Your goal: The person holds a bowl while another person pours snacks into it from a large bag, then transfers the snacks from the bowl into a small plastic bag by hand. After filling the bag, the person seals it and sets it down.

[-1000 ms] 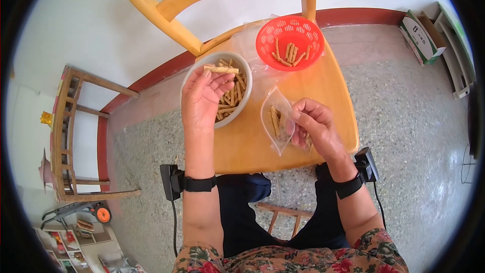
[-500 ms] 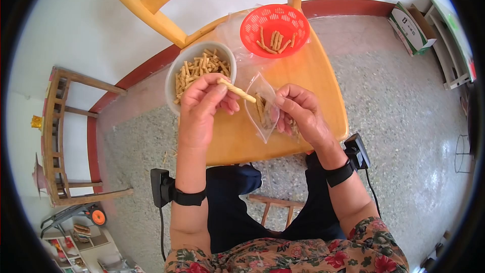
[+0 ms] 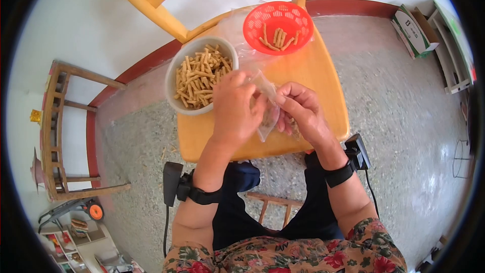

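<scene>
My right hand [image 3: 303,111] pinches the edge of a clear plastic bag [image 3: 269,125] above the chair seat. My left hand [image 3: 237,105] is at the bag's mouth with its fingers curled inward; the fingertips and anything between them are hidden. Left of the bag, a grey-white bowl [image 3: 173,96] holds a heap of short brown sticks [image 3: 198,78]. Behind the bag, a red plastic basket [image 3: 255,19] holds several similar sticks [image 3: 279,37].
The wooden chair [image 3: 323,86] bears the containers, with its backrest at the far side. A wooden rack [image 3: 55,136] stands at left. A box [image 3: 411,30] and a shelf [image 3: 449,45] stand at back right. A stool rung [image 3: 273,201] shows between the legs.
My left hand has moved right, from beside the bowl to the bag's mouth. The pale stick it held is out of sight. My right hand has stayed at the bag.
</scene>
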Tool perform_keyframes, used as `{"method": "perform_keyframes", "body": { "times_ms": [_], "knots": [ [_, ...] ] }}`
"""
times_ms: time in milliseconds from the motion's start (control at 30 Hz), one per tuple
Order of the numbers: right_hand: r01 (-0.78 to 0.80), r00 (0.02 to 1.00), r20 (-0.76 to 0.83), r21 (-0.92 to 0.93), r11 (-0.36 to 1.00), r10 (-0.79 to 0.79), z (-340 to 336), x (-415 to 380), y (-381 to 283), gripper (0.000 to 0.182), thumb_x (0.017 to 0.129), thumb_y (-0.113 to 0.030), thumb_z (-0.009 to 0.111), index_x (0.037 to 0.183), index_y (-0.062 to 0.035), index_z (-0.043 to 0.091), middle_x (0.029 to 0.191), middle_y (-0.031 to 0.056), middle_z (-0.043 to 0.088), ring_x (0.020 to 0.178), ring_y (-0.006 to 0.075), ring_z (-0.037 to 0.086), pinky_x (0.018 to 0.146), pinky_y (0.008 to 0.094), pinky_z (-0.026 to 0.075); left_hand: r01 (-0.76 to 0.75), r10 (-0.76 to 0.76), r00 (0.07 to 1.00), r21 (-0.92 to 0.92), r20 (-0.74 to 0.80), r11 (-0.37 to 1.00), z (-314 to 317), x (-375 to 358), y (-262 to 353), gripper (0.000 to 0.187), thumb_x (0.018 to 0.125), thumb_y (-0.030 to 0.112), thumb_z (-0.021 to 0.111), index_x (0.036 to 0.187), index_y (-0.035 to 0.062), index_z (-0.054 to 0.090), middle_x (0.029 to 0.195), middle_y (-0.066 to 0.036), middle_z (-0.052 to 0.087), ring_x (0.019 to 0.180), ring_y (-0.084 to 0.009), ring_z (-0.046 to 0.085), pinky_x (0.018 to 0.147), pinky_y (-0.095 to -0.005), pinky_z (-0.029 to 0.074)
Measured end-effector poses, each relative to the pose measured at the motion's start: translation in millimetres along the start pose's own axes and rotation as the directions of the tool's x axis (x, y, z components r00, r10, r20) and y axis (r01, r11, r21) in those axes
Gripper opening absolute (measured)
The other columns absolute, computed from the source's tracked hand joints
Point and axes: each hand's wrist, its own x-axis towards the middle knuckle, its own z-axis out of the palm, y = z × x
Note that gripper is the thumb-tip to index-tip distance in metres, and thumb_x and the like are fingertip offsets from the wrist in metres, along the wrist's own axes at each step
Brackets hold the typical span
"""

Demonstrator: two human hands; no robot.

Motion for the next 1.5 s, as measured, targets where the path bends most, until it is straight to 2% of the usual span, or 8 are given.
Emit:
{"method": "perform_keyframes", "body": {
  "times_ms": [233,500,600,633,733,833,1267,1500],
  "knots": [
    [0.002,1.0,-0.01,0.007,1.0,-0.002,0.3,0.4,-0.1,0.014,0.088,-0.017,0.049,0.082,-0.0043,0.052,0.066,0.0016,0.055,0.049,0.0069,0.051,0.04,0.018,0.038,-0.029,0.025,0.999,0.134,0.027,0.991,-8.0,-5.9,5.4,0.008,0.067,0.008,0.061,0.064,0.001,0.058,0.088,-0.013,0.056,0.092,-0.0296,0.051,0.079,-0.0405,0.037],
    [0.005,1.0,0.01,0.011,1.0,-0.005,-2.2,-1.0,0.0,0.013,0.088,-0.016,0.049,0.081,-0.005,0.052,0.066,0.0012,0.055,0.05,0.0062,0.051,0.042,0.0174,0.038,0.267,-0.325,0.919,-0.253,-0.223,0.93,-43.2,-3.7,-47.2,0.009,0.073,0.006,0.062,0.074,-0.0019,0.058,0.078,-0.013,0.06,0.074,-0.0247,0.058,0.069,-0.0315,0.044],
    [0.002,1.0,0.01,0.009,1.0,-0.002,-2.0,-0.9,-0.3,0.013,0.088,-0.016,0.049,0.081,-0.0054,0.051,0.066,0.0008,0.055,0.05,0.006,0.051,0.042,0.0173,0.038,0.331,-0.361,0.906,-0.163,-0.219,0.929,-48.9,-1.1,-66.8,0.008,0.075,0.005,0.06,0.076,-0.0024,0.059,0.076,-0.013,0.06,0.07,-0.0221,0.059,0.067,-0.0289,0.044],
    [-0.001,1.0,0.013,0.007,1.0,0.001,-2.0,-0.9,-0.4,0.013,0.088,-0.016,0.049,0.08,-0.0057,0.051,0.066,0.0006,0.055,0.05,0.0059,0.051,0.042,0.0173,0.038,0.399,-0.41,0.9,-0.099,-0.147,0.912,-51.5,2.7,-66.5,0.007,0.076,0.002,0.059,0.082,-0.002,0.059,0.081,-0.006,0.061,0.076,-0.0123,0.056,0.071,-0.025,0.043],
    [-0.006,1.0,0.011,-0.001,1.0,0.006,-1.9,-0.7,-0.7,0.013,0.088,-0.016,0.049,0.08,-0.0058,0.051,0.067,0.0004,0.055,0.051,0.0059,0.052,0.042,0.0174,0.039,0.222,-0.209,0.959,0.049,-0.191,0.974,-43.2,19.8,-75.5,0.009,0.071,0.002,0.059,0.079,-0.0011,0.058,0.079,-0.011,0.06,0.074,-0.0271,0.057,0.068,-0.0331,0.044],
    [-0.015,1.0,0.009,0.005,1.0,0.015,-3.8,-0.3,-0.8,0.013,0.088,-0.016,0.05,0.081,-0.0057,0.052,0.066,0.0002,0.054,0.051,0.0058,0.051,0.043,0.0176,0.039,0.075,-0.046,0.987,0.191,-0.152,0.979,-29.5,34.0,-82.8,0.012,0.071,0.003,0.058,0.082,0.0016,0.057,0.087,-0.009,0.059,0.085,-0.0279,0.054,0.076,-0.037,0.041],
    [-0.052,0.998,0.034,0.021,0.998,0.051,-8.0,-0.6,-3.6,0.012,0.087,-0.015,0.05,0.081,-0.005,0.052,0.065,-0.0005,0.054,0.051,0.0057,0.051,0.043,0.0177,0.039,-0.043,-0.076,0.972,0.485,0.223,0.873,-4.8,47.4,-86.8,0.024,0.07,0.002,0.058,0.094,0.0058,0.058,0.101,-0.008,0.053,0.106,-0.025,0.044,0.095,-0.0412,0.029],
    [-0.019,1.0,-0.004,0.021,1.0,0.019,-5.5,0.9,0.0,0.012,0.087,-0.015,0.051,0.08,-0.0043,0.052,0.066,0.0038,0.057,0.047,0.0078,0.052,0.039,0.0174,0.039,0.0,-0.104,0.973,0.448,0.207,0.894,-28.9,36.2,-85.9,0.011,0.062,0.003,0.065,0.07,0.007,0.059,0.085,-0.006,0.053,0.097,-0.0257,0.048,0.092,-0.0414,0.029]
  ]
}}
